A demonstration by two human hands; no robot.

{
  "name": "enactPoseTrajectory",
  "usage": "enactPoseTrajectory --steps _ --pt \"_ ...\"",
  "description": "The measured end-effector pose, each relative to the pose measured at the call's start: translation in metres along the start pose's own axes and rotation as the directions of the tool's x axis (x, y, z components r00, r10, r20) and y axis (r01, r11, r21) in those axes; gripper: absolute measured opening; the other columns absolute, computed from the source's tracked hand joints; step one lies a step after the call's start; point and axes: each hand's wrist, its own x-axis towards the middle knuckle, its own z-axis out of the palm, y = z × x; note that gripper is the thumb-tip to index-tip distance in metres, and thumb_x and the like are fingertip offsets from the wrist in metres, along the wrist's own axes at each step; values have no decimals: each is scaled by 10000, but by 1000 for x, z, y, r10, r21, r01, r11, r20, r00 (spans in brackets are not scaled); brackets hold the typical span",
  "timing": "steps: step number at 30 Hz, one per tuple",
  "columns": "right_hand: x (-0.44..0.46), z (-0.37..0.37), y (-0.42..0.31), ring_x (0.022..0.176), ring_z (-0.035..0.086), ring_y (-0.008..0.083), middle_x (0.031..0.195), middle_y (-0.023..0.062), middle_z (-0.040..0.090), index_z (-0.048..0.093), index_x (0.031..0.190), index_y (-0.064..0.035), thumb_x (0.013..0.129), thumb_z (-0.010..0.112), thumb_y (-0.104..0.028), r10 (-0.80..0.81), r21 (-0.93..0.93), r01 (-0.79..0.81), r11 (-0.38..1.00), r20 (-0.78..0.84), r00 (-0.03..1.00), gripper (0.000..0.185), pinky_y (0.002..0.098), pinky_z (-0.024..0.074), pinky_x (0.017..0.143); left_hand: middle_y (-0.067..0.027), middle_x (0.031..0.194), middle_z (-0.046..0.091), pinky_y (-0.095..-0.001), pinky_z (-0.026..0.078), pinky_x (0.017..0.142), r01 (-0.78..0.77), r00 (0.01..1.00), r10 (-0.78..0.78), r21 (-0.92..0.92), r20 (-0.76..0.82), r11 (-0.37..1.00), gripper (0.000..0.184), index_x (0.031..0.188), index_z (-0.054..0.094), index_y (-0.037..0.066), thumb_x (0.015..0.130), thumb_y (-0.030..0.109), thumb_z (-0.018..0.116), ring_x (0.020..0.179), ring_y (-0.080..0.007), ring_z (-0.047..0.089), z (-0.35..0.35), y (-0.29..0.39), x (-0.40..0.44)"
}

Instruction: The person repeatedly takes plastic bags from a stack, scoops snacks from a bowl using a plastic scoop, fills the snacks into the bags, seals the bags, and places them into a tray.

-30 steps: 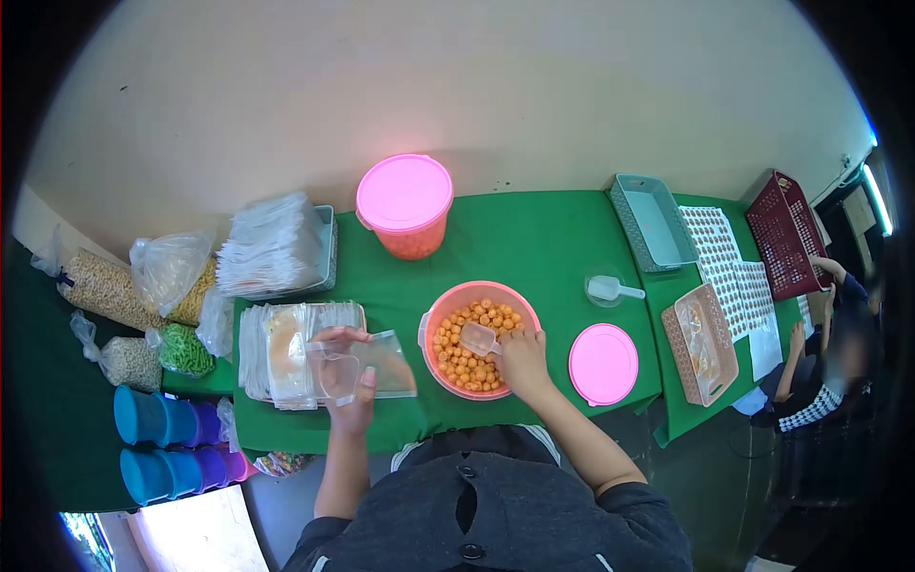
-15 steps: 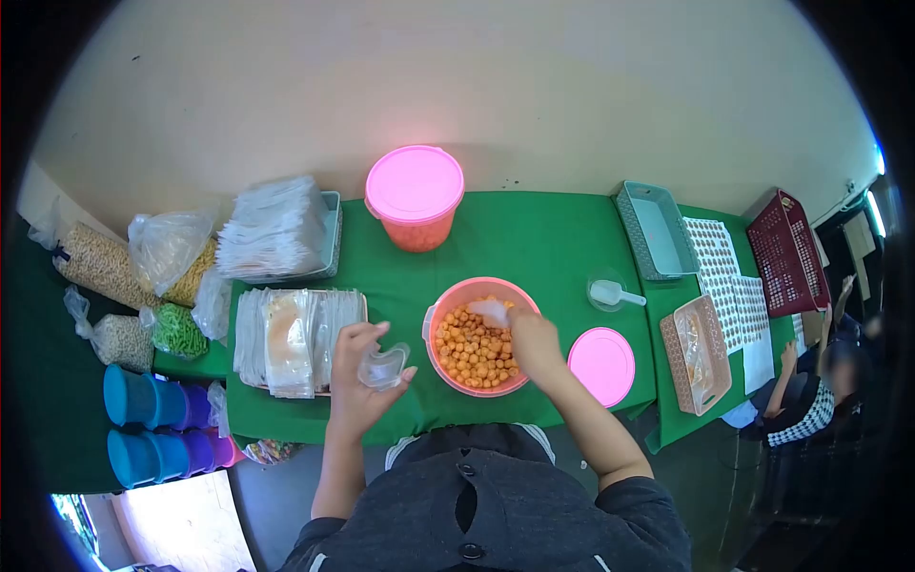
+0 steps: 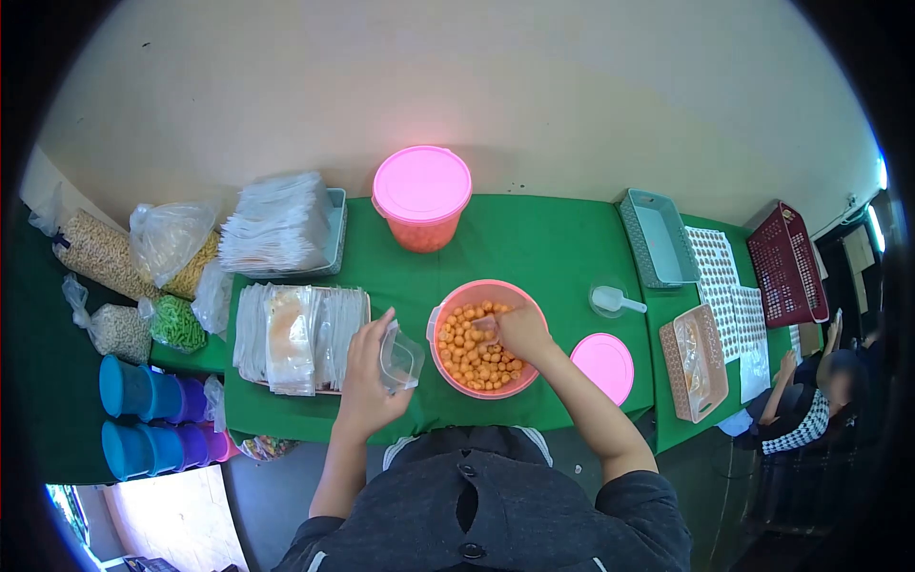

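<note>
My left hand [image 3: 367, 391] holds a small clear plastic cup [image 3: 402, 358] between thumb and fingers, just left of a pink bucket [image 3: 432, 334]. The bucket is partly filled with round orange snack balls [image 3: 467, 357]. Inside the bucket, my right hand [image 3: 523, 334] is closed on a clear scoop [image 3: 486, 326], whose bowl is down among the balls; its handle is hidden by my fingers. A round pink lid [image 3: 602, 369] lies flat on the green cloth, to the right of the bucket.
Behind stands a lidded pink tub [image 3: 422, 205]. Flat plastic pouches [image 3: 289, 338] fill a tray at left, near bagged snacks [image 3: 178, 329]. Rightward are a white scoop [image 3: 618, 301], baskets [image 3: 694, 367] and sticker sheets [image 3: 715, 267]. Another person [image 3: 796, 415] sits at far right.
My right hand has pushed the scoop lower into the orange balls. My left hand has shifted slightly right, and the clear cup has turned in its grip.
</note>
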Motion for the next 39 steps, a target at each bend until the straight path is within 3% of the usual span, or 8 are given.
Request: enactPoseTrajectory --steps 4,12,17,19,22,25,35,39 --pt "-10 18 -14 650 649 320 655 120 659 696 794 -86 890 589 -337 133 297 -125 947 -5 991 289 457 487 702 -169 1113 544 -405 467 919 12 1000 -13 -101 -6 995 694 1319 470 28 668 99 700 1033 -340 568 4 -2 -4" --pt "-33 -49 -13 593 627 326 610 119 636 698 745 -68 891 605 -299 198 312 -145 939 -145 969 289 433 485 673 -100 948 570 -360 488 839 208 976 -196 -148 91 967 666 1265 506 49 705 239 811 923 -232 588 9 6 -1" --pt "-50 -68 2 531 597 306 576 125 613 701 735 -55 886 622 -291 266 433 -147 889 -230 936 292 398 451 565 -136 1090 559 -406 478 888 -8 999 8 -8 54 1000 681 1272 484 57 708 248 815 1035 -282 581 17 -5 2" --pt "-57 -80 3 520 584 299 577 142 600 703 767 -30 873 645 -277 419 638 -327 697 8 908 275 385 446 599 -141 1130 545 -421 466 909 -44 997 43 24 65 999 695 1273 473 54 700 249 815 1070 -302 562 22 -6 5" --pt "-68 -98 3 512 574 290 588 151 599 697 790 -4 869 654 -265 412 672 -272 689 -54 910 276 383 439 612 -148 1177 529 -442 444 942 -62 988 49 83 149 995 719 1272 456 48 682 250 814 1115 -336 530 31 -7 10" --pt "-76 -120 3 530 589 273 606 142 619 704 795 -15 866 658 -254 306 583 -133 801 -208 929 254 371 426 637 -151 1172 526 -456 435 932 -81 971 58 92 230 992 722 1263 460 48 666 258 807 1090 -354 521 45 -6 15" --pt "-80 -163 -13 566 594 239 617 102 640 703 753 -38 856 665 -237 221 531 -65 845 -236 946 227 339 383 701 -145 1182 531 -464 427 951 -105 960 92 34 265 994 739 1256 453 50 659 287 820 1115 -365 522 69 12 24" --pt "-74 -162 -25 577 591 235 592 77 620 676 690 -84 834 683 -241 107 328 -26 944 -233 966 214 358 385 690 -141 1181 535 -465 433 937 -128 961 114 40 254 991 739 1257 456 54 658 287 822 1106 -365 528 72 19 25"
